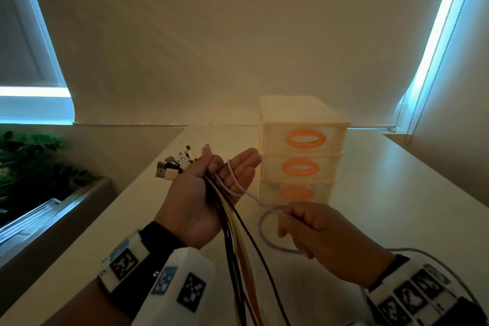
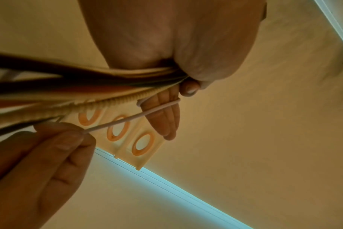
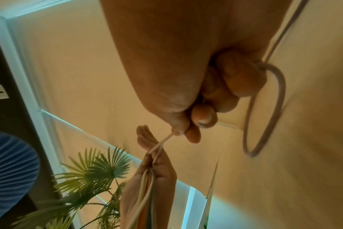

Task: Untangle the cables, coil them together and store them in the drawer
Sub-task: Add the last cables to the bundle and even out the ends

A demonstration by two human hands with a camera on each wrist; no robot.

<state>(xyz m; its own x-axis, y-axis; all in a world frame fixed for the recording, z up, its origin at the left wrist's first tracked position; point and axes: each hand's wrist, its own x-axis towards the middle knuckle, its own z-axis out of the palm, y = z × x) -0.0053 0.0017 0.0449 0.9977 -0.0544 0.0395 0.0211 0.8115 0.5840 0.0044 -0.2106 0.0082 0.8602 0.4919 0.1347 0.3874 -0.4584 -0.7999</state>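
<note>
Left hand (image 1: 197, 193): palm up above the table (image 1: 397, 193), thumb clamping the cable bundle (image 1: 232, 222), USB plugs (image 1: 174, 167) fanning past its far side.
Right hand (image 1: 325, 241): grip pinching the lilac cable (image 1: 239, 188), looped over the left fingers (image 2: 162, 117).
Drawer unit (image 1: 301, 151): near the table's far edge, three drawers closed.

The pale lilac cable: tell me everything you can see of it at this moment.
The pale lilac cable is thin, smooth and rubbery-looking. Its plug end pokes up above the left hand, whose thumb clamps it with the bundle of other cables. It loops around that hand's outstretched fingers, then runs to the right hand, which pinches it. Beyond the pinch it curls into a hanging loop. It touches neither table nor drawers.
</note>
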